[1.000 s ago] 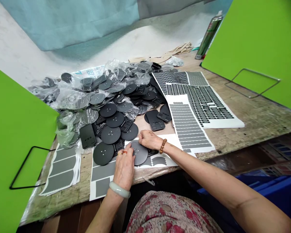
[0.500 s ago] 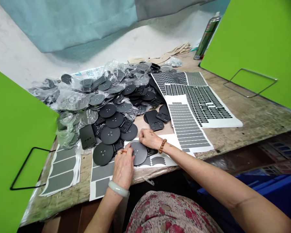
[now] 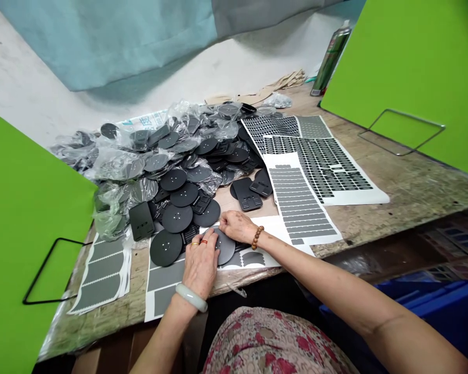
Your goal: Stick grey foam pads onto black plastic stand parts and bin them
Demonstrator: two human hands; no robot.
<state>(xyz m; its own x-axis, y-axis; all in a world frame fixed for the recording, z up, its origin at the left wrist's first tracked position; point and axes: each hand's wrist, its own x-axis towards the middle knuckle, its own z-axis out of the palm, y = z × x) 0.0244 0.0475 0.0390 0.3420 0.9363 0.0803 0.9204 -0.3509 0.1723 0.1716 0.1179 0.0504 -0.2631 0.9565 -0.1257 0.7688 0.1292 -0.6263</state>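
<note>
A round grey disc point(image 3: 226, 248) lies on a white sheet with grey stickers point(image 3: 253, 258) near the table's front edge. The fingers of my left hand point(image 3: 201, 258) rest on the disc's left part, pressed together; what is beneath them is hidden. At the disc's upper right edge, my right hand point(image 3: 237, 225) is closed in a pinch, and its fingertips are too small to show what they hold. Black discs with small holes, such as one at the left point(image 3: 166, 248), lie beside my left hand. A black rectangular plate point(image 3: 247, 195) sits beyond my right hand.
Plastic-wrapped discs point(image 3: 119, 163) are heaped at the back left. Printed sticker sheets point(image 3: 304, 205) cover the middle right. Stacked grey sticker sheets point(image 3: 101, 270) lie front left. Green panels with wire handles stand at both sides, and a spray can point(image 3: 330, 59) is at the back right.
My left hand has shifted slightly right over the disc and covers more of it. My right hand has moved slightly left along its edge.
</note>
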